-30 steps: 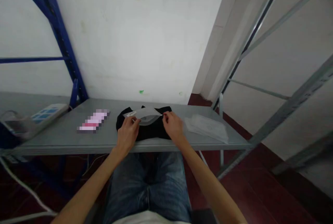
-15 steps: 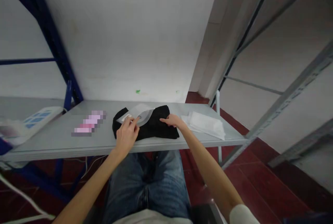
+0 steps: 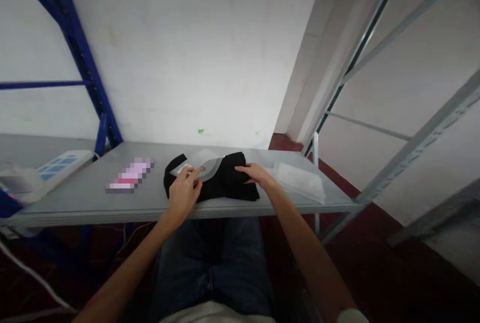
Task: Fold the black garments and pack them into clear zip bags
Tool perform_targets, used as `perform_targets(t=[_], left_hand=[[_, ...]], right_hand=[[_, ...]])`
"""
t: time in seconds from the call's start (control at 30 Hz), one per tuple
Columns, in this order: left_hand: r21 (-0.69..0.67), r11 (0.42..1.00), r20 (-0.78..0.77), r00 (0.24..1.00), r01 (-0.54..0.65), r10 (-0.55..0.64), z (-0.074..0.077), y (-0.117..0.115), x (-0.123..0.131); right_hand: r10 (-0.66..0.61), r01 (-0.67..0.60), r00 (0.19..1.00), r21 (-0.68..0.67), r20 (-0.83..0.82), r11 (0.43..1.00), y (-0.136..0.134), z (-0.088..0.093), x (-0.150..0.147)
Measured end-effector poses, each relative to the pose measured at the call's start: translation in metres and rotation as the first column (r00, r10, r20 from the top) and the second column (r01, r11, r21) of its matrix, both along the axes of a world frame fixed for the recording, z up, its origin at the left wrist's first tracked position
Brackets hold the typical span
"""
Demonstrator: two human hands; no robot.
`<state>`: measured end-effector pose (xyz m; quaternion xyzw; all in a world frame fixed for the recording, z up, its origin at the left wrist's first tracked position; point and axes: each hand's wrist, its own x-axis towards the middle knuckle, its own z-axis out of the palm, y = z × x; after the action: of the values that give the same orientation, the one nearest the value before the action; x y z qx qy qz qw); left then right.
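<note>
A folded black garment (image 3: 232, 183) lies on the grey table near its front edge. Over its left part is a clear plastic bag (image 3: 212, 169), with a small white label at its left. My left hand (image 3: 183, 190) rests on the bag, its fingers bent onto the plastic and the index finger reaching right. My right hand (image 3: 258, 175) is at the right side of the garment, its fingers apart and their tips touching the black cloth. How much of the garment is inside the bag I cannot tell.
A stack of thin white plastic bags (image 3: 300, 181) lies right of the garment. Left stands a blurred pink item (image 3: 131, 175), then a white power strip (image 3: 62, 165) with blue sockets. Blue rack posts (image 3: 88, 68) and a white wall (image 3: 195, 63) bound the table (image 3: 142, 208).
My right hand's fingers have spread and slid slightly right on the black garment. My left hand stays on the plastic bag. The whole view has shifted slightly.
</note>
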<state>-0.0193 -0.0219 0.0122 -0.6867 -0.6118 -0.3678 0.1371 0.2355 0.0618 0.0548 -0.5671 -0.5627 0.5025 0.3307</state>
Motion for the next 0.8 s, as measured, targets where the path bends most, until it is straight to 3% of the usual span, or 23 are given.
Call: perform_targets(t=[0.17,0.3,0.47,0.63,0.8], left_hand=[[-0.038,0.998,0.059,0.997,0.051,-0.049,0.001,0.0,0.001],[-0.057,0.991,0.041,0.992,0.12,-0.118,0.003,-0.001,0.003],[-0.072,0.987,0.029,0.99,0.141,-0.139,0.005,-0.004,0.008],[-0.073,0.978,0.046,0.98,0.196,-0.193,0.002,-0.003,0.01],[-0.041,0.963,0.057,0.962,0.268,-0.266,-0.002,0.001,0.007]], right_hand=[[0.036,-0.035,0.977,0.006,-0.212,0.999,-0.017,0.004,-0.002],[0.053,-0.067,0.932,-0.029,-0.357,0.997,-0.021,-0.011,-0.024],[-0.144,0.094,0.865,-0.128,-0.481,0.987,-0.013,-0.031,-0.057],[-0.298,0.28,0.802,-0.116,-0.517,0.953,-0.011,-0.033,-0.087],[-0.35,0.336,0.77,-0.127,-0.534,0.933,-0.009,-0.046,-0.127]])
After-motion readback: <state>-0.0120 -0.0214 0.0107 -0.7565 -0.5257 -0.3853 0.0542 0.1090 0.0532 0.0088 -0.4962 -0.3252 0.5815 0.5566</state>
